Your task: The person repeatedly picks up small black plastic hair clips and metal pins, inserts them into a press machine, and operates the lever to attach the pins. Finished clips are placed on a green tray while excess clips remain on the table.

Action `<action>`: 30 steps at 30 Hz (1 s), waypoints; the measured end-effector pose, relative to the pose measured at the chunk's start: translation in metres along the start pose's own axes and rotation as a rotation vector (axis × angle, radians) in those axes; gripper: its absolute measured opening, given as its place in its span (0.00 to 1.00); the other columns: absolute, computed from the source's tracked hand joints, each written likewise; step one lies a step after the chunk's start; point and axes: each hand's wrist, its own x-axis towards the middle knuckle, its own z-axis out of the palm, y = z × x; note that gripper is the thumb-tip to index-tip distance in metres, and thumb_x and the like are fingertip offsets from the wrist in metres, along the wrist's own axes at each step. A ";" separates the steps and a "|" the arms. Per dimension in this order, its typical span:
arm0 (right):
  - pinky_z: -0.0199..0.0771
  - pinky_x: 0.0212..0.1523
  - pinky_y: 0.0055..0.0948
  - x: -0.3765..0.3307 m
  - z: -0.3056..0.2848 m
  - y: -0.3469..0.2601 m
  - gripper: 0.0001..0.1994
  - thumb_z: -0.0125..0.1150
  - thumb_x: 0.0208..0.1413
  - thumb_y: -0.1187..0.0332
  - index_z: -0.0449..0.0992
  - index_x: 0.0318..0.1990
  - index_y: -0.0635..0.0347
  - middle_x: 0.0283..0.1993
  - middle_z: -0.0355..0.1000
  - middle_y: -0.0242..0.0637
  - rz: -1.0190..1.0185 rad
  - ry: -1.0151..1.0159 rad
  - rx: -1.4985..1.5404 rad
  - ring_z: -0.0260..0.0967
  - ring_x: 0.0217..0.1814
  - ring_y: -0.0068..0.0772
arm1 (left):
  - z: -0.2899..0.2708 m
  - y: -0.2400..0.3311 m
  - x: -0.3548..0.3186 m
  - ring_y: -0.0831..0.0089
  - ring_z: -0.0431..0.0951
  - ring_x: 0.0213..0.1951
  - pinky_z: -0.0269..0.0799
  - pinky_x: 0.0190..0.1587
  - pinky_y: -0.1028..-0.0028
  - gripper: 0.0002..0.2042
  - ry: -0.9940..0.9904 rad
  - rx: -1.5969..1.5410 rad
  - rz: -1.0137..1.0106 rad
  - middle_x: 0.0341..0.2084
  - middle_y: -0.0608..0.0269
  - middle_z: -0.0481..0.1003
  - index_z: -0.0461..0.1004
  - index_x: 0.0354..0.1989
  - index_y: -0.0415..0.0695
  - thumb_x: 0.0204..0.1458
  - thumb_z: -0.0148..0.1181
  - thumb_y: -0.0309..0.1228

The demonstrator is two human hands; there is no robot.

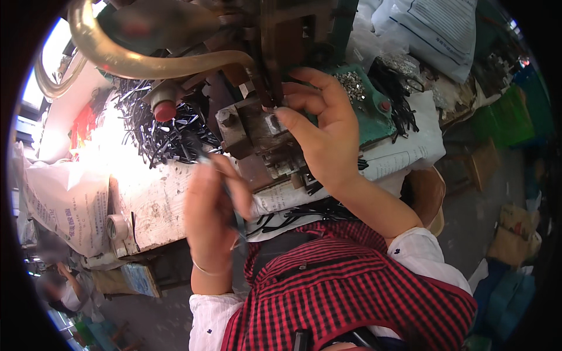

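Note:
My right hand (331, 120) is at the tooling of a bench press (249, 126). Its thumb and forefinger close together at the die under the ram, on something too small to make out. My left hand (213, 213) is smeared by motion in front of the press, left of the die. Its fingers are curled, and a thin dark strip (233, 213) seems to run along them; the grip is blurred. Behind that hand lies a heap of black strips (167, 126), some with shiny ends. A green tray (374, 126) beside my right hand carries small metal pieces (351, 86).
A thick brass-coloured curved bar (146, 65) and a red button (164, 111) stand out at the press's left. A tape roll (117, 227) sits at the bench's left edge. More black strips (316, 210) lie at the front edge. White sacks (433, 32) are behind, right.

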 end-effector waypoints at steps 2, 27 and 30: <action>0.73 0.58 0.28 -0.010 -0.007 -0.012 0.26 0.63 0.57 0.80 0.67 0.64 0.66 0.56 0.77 0.42 -0.043 -0.087 -0.134 0.76 0.58 0.29 | 0.034 -0.001 -0.005 0.73 0.70 0.19 0.68 0.28 0.77 0.15 -0.067 0.043 -0.260 0.17 0.55 0.73 0.68 0.44 0.39 0.73 0.43 0.40; 0.76 0.47 0.41 -0.010 -0.138 0.047 0.05 0.68 0.52 0.72 0.81 0.37 0.58 0.39 0.79 0.40 -0.093 0.057 -1.353 0.77 0.43 0.48 | -0.007 -0.065 -0.023 0.79 0.80 0.34 0.74 0.35 0.79 0.08 -0.089 0.581 -0.229 0.37 0.60 0.83 0.78 0.45 0.37 0.66 0.60 0.30; 0.77 0.46 0.31 -0.021 -0.149 0.044 0.05 0.66 0.57 0.73 0.81 0.40 0.60 0.38 0.81 0.39 0.046 0.180 -1.119 0.80 0.39 0.39 | -0.054 -0.070 -0.035 0.67 0.81 0.30 0.76 0.37 0.71 0.08 0.347 1.338 0.552 0.32 0.57 0.81 0.81 0.41 0.40 0.54 0.66 0.17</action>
